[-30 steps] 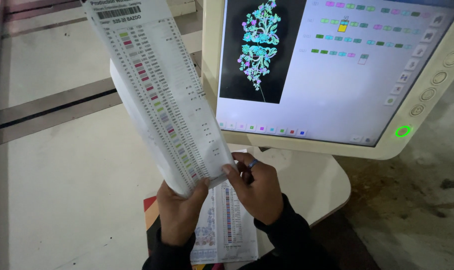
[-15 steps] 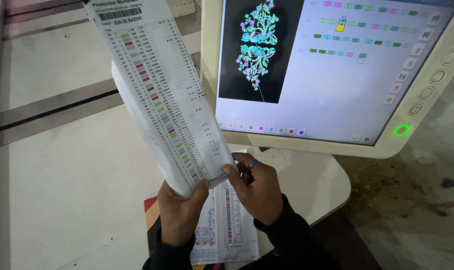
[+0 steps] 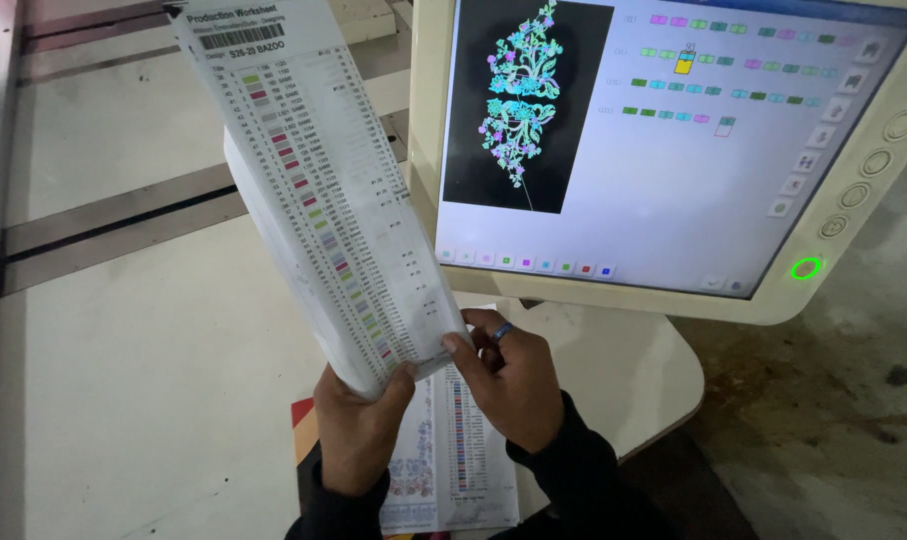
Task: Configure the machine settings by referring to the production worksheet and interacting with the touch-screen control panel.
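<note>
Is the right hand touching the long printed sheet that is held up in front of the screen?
Touching. The head view shows the right hand pinching the bottom edge of the long printed sheet with its thumb, while the left hand grips the same edge.

worksheet (image 3: 314, 190): white, column of coloured swatches | screen (image 3: 664, 140): white, cyan-pink floral motif on black | sleeves (image 3: 584, 480): black

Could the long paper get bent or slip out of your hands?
It might. The left hand and right hand pinch only the bottom edge of the long printed sheet, so its tall top could flop over or crease. A second sheet hangs loosely underneath and could slide out of the grip. The raised sheet also stands close to the touchscreen monitor, so it could brush against the screen.
</note>
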